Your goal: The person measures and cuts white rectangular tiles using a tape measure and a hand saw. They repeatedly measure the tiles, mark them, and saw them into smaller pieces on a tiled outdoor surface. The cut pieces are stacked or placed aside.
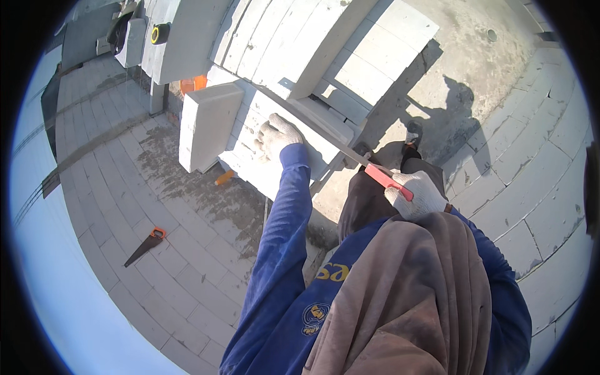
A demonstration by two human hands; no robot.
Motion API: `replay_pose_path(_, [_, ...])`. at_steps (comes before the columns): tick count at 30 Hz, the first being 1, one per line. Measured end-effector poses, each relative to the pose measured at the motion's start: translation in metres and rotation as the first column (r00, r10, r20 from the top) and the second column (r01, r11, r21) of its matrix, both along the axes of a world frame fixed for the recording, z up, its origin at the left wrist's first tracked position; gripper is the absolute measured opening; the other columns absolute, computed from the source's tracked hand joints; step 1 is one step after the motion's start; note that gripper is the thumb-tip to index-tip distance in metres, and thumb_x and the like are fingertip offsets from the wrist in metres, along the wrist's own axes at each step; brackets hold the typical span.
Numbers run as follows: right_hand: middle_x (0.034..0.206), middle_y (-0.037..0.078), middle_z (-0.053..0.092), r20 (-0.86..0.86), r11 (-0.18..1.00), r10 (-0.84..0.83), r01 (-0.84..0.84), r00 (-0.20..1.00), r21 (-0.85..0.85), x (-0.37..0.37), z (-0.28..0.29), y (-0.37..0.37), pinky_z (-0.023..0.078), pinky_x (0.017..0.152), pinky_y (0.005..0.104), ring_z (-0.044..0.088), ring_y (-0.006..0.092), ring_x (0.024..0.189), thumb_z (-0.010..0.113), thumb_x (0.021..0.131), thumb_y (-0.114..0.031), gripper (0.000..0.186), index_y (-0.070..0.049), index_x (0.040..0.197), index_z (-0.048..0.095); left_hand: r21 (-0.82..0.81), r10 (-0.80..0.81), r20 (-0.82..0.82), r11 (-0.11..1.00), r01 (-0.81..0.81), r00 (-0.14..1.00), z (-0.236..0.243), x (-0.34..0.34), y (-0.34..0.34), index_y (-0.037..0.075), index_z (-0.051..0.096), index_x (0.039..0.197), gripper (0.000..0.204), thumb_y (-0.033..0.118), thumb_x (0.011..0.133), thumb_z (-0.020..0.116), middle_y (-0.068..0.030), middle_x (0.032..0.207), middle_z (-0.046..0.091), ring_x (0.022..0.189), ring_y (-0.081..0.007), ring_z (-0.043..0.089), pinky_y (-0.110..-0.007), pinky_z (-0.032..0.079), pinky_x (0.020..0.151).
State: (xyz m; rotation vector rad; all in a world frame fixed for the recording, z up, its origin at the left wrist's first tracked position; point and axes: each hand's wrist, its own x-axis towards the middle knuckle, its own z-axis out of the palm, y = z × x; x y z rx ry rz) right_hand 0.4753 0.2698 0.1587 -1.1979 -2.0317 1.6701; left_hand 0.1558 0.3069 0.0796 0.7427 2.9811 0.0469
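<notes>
My left hand [279,136], in a white knit glove, rests with its fingers spread on the top of a white block [317,156]. In my right hand [421,195], also gloved, the red handle of a handsaw [345,149] is gripped. Its long narrow-looking blade runs up and left from the handle, along the white block, just beyond my left hand. Whether the teeth are inside a cut cannot be made out. An upright white block [209,125] stands to the left of my left hand.
More white blocks [275,37] are stacked ahead. Another saw [145,245], with an orange handle, lies on the block wall at left. A yellow-and-black round thing [160,34] sits at upper left. Concrete floor [500,69] and another block wall [531,187] lie right.
</notes>
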Motion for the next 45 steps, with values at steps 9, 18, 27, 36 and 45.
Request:
replay_pose_path(9, [0.074, 0.023, 0.067, 0.238, 0.981, 0.191, -0.18, 0.952, -0.066, -0.002, -0.038, -0.021, 0.053, 0.061, 0.0495, 0.067, 0.0441, 0.07, 0.07, 0.099, -0.032, 0.03, -0.004, 0.088, 0.069, -0.001, 0.0, -0.016, 1.0, 0.0, 1.0, -0.004, -0.003, 0.001, 0.009, 0.069, 0.133, 0.066, 0.057, 0.106, 0.033, -0.0172, 0.145, 0.065, 0.145, -0.0363, 0.047, -0.068, 0.023, 0.117])
replay_pose_path(18, [0.07, 0.02, 0.067, 0.002, 0.998, -0.06, 0.06, 0.998, -0.006, -0.003, -0.029, -0.021, 0.053, 0.06, 0.0489, 0.068, 0.043, 0.067, 0.072, 0.096, -0.032, 0.029, -0.005, 0.086, 0.071, -0.013, -0.025, -0.039, 1.0, 0.024, 0.999, -0.011, -0.007, -0.004, 0.009, 0.068, 0.134, 0.067, 0.058, 0.106, 0.033, -0.0173, 0.144, 0.065, 0.144, -0.0375, 0.047, -0.067, 0.025, 0.116])
replay_pose_path(27, [0.068, 0.018, 0.064, -0.162, 0.973, -0.206, 0.221, 0.965, 0.075, -0.015, -0.041, -0.027, 0.052, 0.057, 0.0468, 0.065, 0.0433, 0.064, 0.074, 0.095, -0.035, 0.027, -0.009, 0.088, 0.069, 0.008, -0.028, 0.017, 1.0, 0.028, 0.999, 0.0, -0.002, 0.001, 0.005, 0.063, 0.141, 0.07, 0.059, 0.106, 0.036, -0.0196, 0.147, 0.062, 0.145, -0.039, 0.046, -0.064, 0.029, 0.118])
replay_pose_path(36, [0.075, 0.018, 0.067, -0.176, 0.975, -0.179, 0.199, 0.968, 0.103, -0.004, -0.061, -0.04, 0.052, 0.059, 0.0477, 0.067, 0.0405, 0.068, 0.076, 0.092, -0.028, 0.023, -0.006, 0.09, 0.069, -0.026, -0.041, 0.006, 0.999, 0.041, 0.999, -0.003, -0.005, -0.001, 0.009, 0.065, 0.14, 0.067, 0.058, 0.107, 0.034, -0.0166, 0.152, 0.059, 0.147, -0.039, 0.044, -0.065, 0.029, 0.117])
replay_pose_path(45, [0.072, 0.016, 0.066, -0.208, 0.966, -0.194, 0.224, 0.959, 0.131, 0.011, -0.077, -0.058, 0.052, 0.059, 0.0465, 0.066, 0.0413, 0.065, 0.077, 0.092, -0.027, 0.021, -0.008, 0.089, 0.069, -0.013, -0.041, -0.038, 0.999, 0.04, 0.998, -0.009, -0.006, -0.002, 0.008, 0.067, 0.137, 0.068, 0.058, 0.107, 0.032, -0.0159, 0.149, 0.061, 0.144, -0.0391, 0.046, -0.066, 0.03, 0.116])
